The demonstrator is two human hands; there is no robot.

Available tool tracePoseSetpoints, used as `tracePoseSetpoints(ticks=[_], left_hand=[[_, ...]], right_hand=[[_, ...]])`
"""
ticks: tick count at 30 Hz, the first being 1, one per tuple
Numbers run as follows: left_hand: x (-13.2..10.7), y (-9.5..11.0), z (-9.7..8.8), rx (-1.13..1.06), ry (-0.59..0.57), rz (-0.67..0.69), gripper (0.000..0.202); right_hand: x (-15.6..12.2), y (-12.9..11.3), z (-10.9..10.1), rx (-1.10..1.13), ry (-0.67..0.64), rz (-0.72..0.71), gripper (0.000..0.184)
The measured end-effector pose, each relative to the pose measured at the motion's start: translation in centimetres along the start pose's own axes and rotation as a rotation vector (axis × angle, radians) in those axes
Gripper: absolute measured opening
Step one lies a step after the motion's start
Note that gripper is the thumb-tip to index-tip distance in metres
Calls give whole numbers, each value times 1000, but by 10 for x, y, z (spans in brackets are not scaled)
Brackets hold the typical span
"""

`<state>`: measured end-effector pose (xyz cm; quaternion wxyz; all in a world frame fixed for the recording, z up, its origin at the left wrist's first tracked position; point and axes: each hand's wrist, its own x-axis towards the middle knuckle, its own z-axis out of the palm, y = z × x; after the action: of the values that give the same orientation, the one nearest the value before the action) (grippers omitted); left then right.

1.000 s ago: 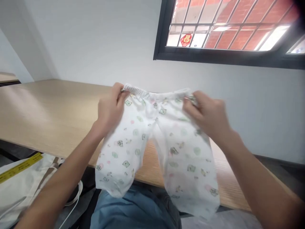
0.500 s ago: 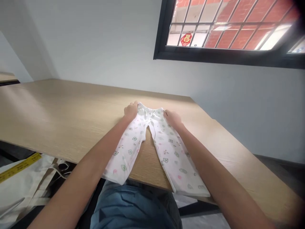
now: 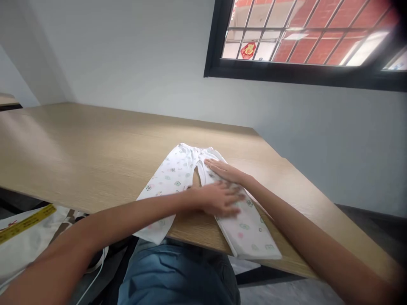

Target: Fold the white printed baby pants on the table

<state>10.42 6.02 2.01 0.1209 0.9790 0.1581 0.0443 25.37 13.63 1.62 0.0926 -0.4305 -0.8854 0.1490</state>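
A pair of white trousers (image 3: 170, 171) with a small green, pink and grey print lies spread on the wooden table, waistband away from me, leg ends at the front edge. My right hand (image 3: 224, 170) rests flat, fingers stretched out, on the upper part of the right trouser leg. Lower on that same leg is my left hand (image 3: 222, 199), reaching across from the left with fingers spread and smeared by motion. Whether it touches the cloth I cannot tell. Part of both legs is hidden under my forearms.
The table (image 3: 95, 148) runs far to the left and meets a pale wall. A barred window (image 3: 292, 42) is at upper right. Below the table's left edge are a white bag (image 3: 34, 228), a yellow tape-like strip (image 3: 28, 221) and a thin white cable (image 3: 95, 275).
Both hands have let go of the waistband sides. The right hand now lies flat on the right leg, and the left has swung across to it. The waistband has shifted slightly.
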Motion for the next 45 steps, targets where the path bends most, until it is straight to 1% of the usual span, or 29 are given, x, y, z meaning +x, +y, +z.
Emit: tracePoseSetpoints(ticks=[3, 5, 7, 9, 10, 12, 14, 16, 17, 19, 20, 21, 22, 23, 24, 25, 27, 28, 30, 32, 33, 35, 36, 37, 39, 40, 42, 43, 45], left_hand=[[-24, 43, 12, -125, 25, 104, 68], [-43, 67, 18, -231, 50, 153, 72], [-60, 80, 18, -305, 49, 200, 72], [-74, 82, 12, -334, 57, 212, 68], [-81, 78, 6, -324, 69, 181, 66], [-92, 59, -9, -264, 111, 30, 62], [-102, 27, -25, -184, 140, -186, 54], [-108, -13, -36, -134, 146, -373, 52], [-109, -32, -39, -123, 155, -413, 54], [-109, -65, -40, -105, 166, -437, 53], [-109, -75, -38, -99, 163, -428, 51], [-109, -81, -35, -91, 156, -416, 49], [-110, -83, -30, -83, 145, -405, 48], [-113, -79, -25, -76, 132, -395, 48], [-117, -70, -20, -69, 118, -389, 50], [-124, -57, -16, -67, 103, -379, 52], [-143, -23, -10, -80, 73, -352, 56], [-154, -3, -8, -99, 63, -329, 58], [-176, 33, -8, -139, 38, -334, 59], [-192, 58, -9, -156, 22, -363, 59], [-196, 66, -8, -151, 31, -377, 58], [-194, 73, -4, -113, 102, -403, 50], [-188, 74, 0, -84, 169, -422, 45], [-178, 74, 4, -53, 250, -439, 39], [-152, 76, 15, 9, 423, -443, 29], [-135, 78, 21, 31, 493, -413, 26], [-100, 85, 31, 53, 585, -278, 25], [-83, 89, 36, 65, 610, -203, 26], [-49, 97, 44, 109, 625, -85, 29]], right_hand=[[26, 12, 3, -55, 5, 25, 53], [39, 18, 3, -83, 12, 43, 53], [45, 20, 2, -95, 18, 56, 52], [44, 18, -1, -89, 19, 69, 52], [42, 14, -3, -80, 22, 76, 52], [35, 2, -8, -51, 42, 92, 53], [31, -17, -12, -12, 62, 88, 54], [32, -39, -13, 31, 42, 43, 53], [36, -50, -11, 49, 13, 6, 53], [47, -68, -6, 71, -61, -76, 51], [54, -74, -2, 73, -97, -109, 50], [62, -78, 2, 70, -127, -132, 50], [71, -79, 6, 62, -151, -143, 49], [79, -79, 9, 50, -165, -141, 49], [88, -76, 12, 33, -171, -126, 50], [96, -72, 15, 13, -167, -100, 51], [110, -64, 19, -34, -133, -40, 50], [115, -60, 21, -56, -109, -16, 48], [123, -56, 24, -89, -56, 13, 44], [127, -54, 26, -94, -4, 29, 41], [127, -54, 26, -86, 22, 41, 39], [123, -51, 23, -59, 69, 90, 36], [120, -49, 21, -42, 94, 129, 36], [116, -45, 17, -28, 124, 176, 36], [104, -35, 8, -8, 212, 285, 34], [97, -29, 3, -3, 267, 342, 32], [80, -14, -7, 6, 373, 461, 27], [71, -7, -12, 13, 410, 523, 27], [55, 5, -20, 42, 432, 631, 28]])
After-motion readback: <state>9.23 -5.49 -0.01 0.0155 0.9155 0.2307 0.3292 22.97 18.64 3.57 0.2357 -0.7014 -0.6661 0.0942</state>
